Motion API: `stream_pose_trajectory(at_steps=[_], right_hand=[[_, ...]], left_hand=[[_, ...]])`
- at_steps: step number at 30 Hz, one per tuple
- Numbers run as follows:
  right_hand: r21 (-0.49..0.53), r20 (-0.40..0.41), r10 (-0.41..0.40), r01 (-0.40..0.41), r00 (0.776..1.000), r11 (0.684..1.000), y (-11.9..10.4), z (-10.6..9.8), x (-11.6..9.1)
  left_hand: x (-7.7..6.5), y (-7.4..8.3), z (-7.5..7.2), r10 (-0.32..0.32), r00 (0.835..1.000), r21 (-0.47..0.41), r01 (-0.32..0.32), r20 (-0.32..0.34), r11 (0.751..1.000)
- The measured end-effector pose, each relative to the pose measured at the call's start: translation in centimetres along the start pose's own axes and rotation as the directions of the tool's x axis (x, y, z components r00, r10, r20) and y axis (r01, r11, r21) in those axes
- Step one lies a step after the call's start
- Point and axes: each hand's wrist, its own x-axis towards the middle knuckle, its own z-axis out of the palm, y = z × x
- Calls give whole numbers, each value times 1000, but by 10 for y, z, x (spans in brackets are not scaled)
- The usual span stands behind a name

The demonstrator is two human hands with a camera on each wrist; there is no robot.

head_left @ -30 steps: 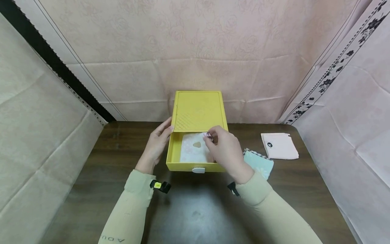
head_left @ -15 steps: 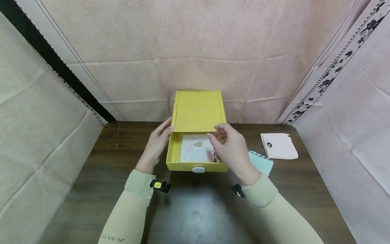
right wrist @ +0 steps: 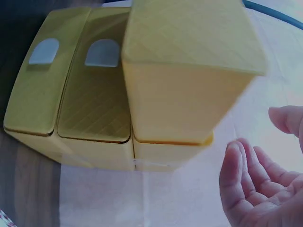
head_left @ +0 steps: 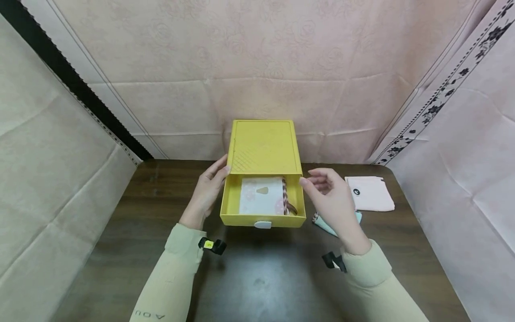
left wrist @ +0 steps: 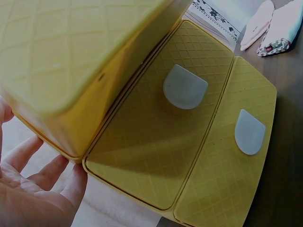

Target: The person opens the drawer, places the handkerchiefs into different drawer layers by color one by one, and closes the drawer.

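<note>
A yellow drawer unit (head_left: 263, 145) stands against the back curtain, its top drawer (head_left: 241, 220) pulled out. Inside that drawer lies a flat, folded white cloth (head_left: 251, 203) with a small tan patch. A dark-and-white twisted strip (head_left: 285, 197) runs along the cloth's right edge, with a small brown piece at its front end. My left hand (head_left: 206, 190) rests against the unit's left side, its fingers straight in the left wrist view. To the right of the drawer hovers my right hand (head_left: 331, 201), relaxed and holding nothing; the right wrist view shows it apart from the unit.
A folded pale pink cloth (head_left: 374, 197) lies on the brown table (head_left: 257, 277) at the right. A folded light-blue cloth (head_left: 325, 225) with a patterned edge is partly behind my right hand. Two lower drawers with white tabs (left wrist: 185, 87) are shut. Curtains surround the table.
My right hand has let go of the twisted strip at the drawer's right side and moved out to the right. The strip now lies in the drawer. My left hand stays put.
</note>
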Motion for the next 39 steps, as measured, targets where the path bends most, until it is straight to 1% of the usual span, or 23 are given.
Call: stream_pose_trajectory(at_steps=[5,7,10,13,20,23,26,31,34,37,39], right_hand=[[93,64,92,-97,994,991,7,-12,-12],[105,82,114,-122,990,987,10,-15,-16],[103,105,135,-145,985,984,16,-17,-22],[80,128,162,-173,978,982,21,-20,-28],[48,186,264,-277,947,960,28,-21,-46],[51,211,285,-302,935,952,28,-17,-54],[47,232,296,-315,927,948,28,-12,-60],[54,274,278,-303,921,951,28,-3,-68],[65,308,266,-299,913,952,29,4,-73],[78,352,263,-308,898,948,30,14,-77],[81,387,264,-318,883,945,32,21,-78]], left_hand=[[0,0,-1,5,1000,-5,-5,7,1000],[0,0,-1,6,1000,-10,-6,9,1000],[1,0,-1,-4,1000,-2,4,9,1000],[1,0,0,-14,1000,8,14,9,1000],[0,1,0,-13,1000,14,13,11,1000],[0,1,-1,-7,1000,14,7,13,1000],[-1,0,-1,-4,1000,14,4,14,1000],[0,0,-1,-10,1000,20,10,15,1000],[-1,0,-1,-13,1000,27,13,15,1000],[-1,0,-1,-11,1000,29,11,15,1000],[-1,0,-1,-11,1000,30,10,13,1000]])
